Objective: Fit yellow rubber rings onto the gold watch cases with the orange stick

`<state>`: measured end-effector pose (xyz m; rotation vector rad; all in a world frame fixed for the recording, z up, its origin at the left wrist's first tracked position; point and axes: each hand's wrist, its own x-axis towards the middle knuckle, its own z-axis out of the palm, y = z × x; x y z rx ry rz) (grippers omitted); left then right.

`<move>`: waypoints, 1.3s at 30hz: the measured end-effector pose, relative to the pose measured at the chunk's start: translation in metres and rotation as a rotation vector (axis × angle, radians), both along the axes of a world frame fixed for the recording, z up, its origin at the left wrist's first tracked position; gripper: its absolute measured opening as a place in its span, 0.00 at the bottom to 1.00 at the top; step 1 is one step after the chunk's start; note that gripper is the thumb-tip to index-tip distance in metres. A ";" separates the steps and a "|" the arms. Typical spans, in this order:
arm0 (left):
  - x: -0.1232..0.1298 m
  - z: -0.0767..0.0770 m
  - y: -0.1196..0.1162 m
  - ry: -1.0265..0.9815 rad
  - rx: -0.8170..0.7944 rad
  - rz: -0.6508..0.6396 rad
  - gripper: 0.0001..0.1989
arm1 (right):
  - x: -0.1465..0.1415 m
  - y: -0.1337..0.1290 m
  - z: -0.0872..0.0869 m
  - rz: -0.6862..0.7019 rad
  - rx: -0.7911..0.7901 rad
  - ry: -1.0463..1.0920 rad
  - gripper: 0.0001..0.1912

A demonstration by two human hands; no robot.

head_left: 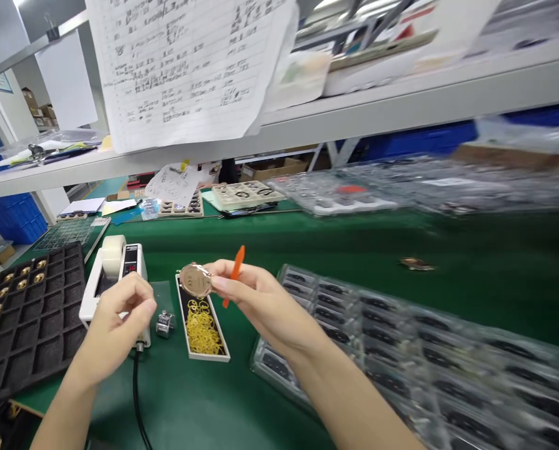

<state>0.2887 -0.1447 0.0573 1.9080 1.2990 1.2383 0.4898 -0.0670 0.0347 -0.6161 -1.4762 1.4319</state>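
Right forearm cut off; right grip pinches watch case, orange stick; left grip half-curled, hold unclear.

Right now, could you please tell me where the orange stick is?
In the head view, the orange stick is near the middle, held in the right hand, just right of the round metal piece.

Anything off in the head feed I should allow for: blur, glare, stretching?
Head view, centre: watch case and right hand fairly sharp; head view, right: clear tray smeared and stretched toward the edge, pale glints on its plastic; head view, top: writing on the hanging sheet too mushy to read.
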 end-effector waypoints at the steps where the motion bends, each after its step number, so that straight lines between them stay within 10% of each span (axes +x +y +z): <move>1: 0.005 0.004 0.003 -0.052 0.000 -0.069 0.12 | 0.000 0.001 0.000 0.031 -0.019 0.004 0.17; 10: 0.027 -0.004 0.036 -0.031 0.061 -0.156 0.13 | 0.001 0.002 -0.001 0.175 -0.063 0.050 0.19; 39: 0.027 -0.002 0.036 0.056 0.034 -0.090 0.10 | 0.005 -0.001 -0.003 0.149 -0.020 0.028 0.17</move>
